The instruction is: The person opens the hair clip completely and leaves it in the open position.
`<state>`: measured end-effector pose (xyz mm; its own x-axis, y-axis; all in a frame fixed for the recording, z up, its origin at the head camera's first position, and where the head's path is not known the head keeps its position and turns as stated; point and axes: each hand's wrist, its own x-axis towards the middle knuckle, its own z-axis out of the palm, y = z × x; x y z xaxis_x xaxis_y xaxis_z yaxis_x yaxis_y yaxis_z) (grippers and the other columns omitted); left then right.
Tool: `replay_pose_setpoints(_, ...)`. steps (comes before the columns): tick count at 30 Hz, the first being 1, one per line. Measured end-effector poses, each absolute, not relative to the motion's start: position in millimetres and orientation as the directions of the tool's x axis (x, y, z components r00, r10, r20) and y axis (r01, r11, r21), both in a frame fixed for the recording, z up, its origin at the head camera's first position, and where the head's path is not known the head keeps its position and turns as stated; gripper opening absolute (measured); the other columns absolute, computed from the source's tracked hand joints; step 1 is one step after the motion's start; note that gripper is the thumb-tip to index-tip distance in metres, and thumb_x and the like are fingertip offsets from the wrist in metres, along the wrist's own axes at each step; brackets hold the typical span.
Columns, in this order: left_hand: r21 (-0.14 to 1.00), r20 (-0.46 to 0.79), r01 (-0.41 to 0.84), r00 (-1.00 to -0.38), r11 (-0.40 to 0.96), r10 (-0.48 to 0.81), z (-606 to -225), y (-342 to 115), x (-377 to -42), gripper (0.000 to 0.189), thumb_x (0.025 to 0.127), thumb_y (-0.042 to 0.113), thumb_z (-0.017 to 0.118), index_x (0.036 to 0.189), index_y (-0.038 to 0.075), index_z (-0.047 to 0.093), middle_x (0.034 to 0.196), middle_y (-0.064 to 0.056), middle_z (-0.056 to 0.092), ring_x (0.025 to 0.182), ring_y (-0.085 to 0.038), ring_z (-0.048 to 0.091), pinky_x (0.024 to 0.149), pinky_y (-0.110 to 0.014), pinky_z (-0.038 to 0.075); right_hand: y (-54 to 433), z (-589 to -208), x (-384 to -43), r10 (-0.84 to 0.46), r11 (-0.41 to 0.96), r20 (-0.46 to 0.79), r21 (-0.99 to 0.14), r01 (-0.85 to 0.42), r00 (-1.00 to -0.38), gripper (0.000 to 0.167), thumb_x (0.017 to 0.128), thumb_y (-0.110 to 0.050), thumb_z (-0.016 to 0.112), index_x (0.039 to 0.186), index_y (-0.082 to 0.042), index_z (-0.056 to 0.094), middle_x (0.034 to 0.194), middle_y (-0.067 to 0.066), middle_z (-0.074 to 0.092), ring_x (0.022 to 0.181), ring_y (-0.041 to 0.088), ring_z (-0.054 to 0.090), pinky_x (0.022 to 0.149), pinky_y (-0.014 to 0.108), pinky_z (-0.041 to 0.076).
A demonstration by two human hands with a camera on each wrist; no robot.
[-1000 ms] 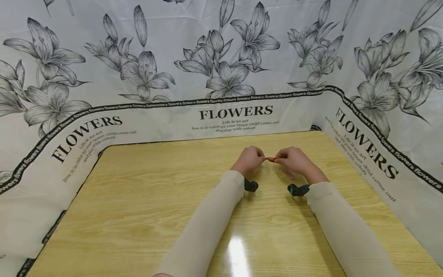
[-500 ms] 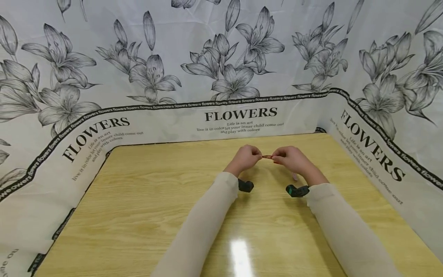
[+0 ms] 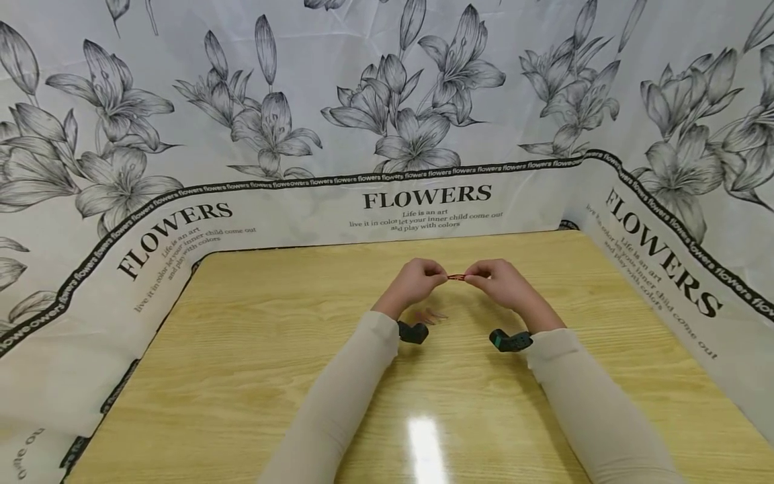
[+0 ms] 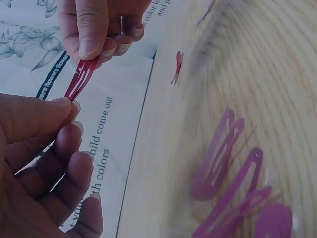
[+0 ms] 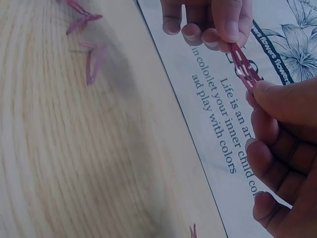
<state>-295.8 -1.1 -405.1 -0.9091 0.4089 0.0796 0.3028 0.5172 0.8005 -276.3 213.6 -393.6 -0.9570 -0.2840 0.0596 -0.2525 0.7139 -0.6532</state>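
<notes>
In the head view a small red snap hair clip [image 3: 456, 277] spans the gap between the two hands above the table. My left hand [image 3: 416, 279] pinches one end between thumb and index finger; my right hand [image 3: 498, 282] pinches the other end the same way. Up close in the left wrist view, the red clip [image 4: 81, 79] has long slots and lies slanted between the fingertips. Pink snap hair clips [image 3: 431, 316] rest on the table beside my left wrist. The left wrist view shows one pink clip [image 4: 218, 158] with its parts spread.
Another small red clip [image 4: 177, 67] lies near the table's far edge. More pink clips [image 5: 93, 64] show in the right wrist view. A white floral cloth [image 3: 290, 215] walls the back and sides of the wooden table [image 3: 242, 336]. Dark camera mounts [image 3: 510, 340] sit at both wrists.
Both hands have shifted left over the table, still holding the red clip between them. The pink clips near my left wrist have come into sight. The head view has turned slightly left.
</notes>
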Motion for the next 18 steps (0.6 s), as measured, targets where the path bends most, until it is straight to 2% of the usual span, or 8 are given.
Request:
replay_pose_setpoints(12, 0.83, 0.08, 0.275, -0.919, 0.485, 0.385, -412, -22, -287, 0.019, 0.097, 0.026, 0.059, 0.102, 0.014, 0.073, 0.103, -0.001, 0.068, 0.08, -0.014, 0.053, 0.069, -0.027, 0.045, 194, -402, -273, -0.311, 0.671, 0.097, -0.682, -0.29, -0.946, 0.024, 0.098, -0.028, 0.059, 0.104, -0.007, 0.07, 0.1, 0.01, 0.069, 0.091, 0.024, 0.058, 0.075, 0.035, 0.045)
replay_pose_setpoints(18, 0.876, 0.048, 0.229, -0.917, 0.424, 0.396, -417, -34, -282, 0.02, 0.098, 0.023, 0.058, 0.106, 0.01, 0.072, 0.109, -0.004, 0.067, 0.086, -0.017, 0.055, 0.072, -0.028, 0.047, 184, -403, -270, -0.329, 0.647, 0.091, -0.703, -0.295, -0.94, 0.024, 0.098, -0.027, 0.058, 0.105, -0.008, 0.071, 0.1, 0.009, 0.069, 0.089, 0.023, 0.057, 0.073, 0.034, 0.045)
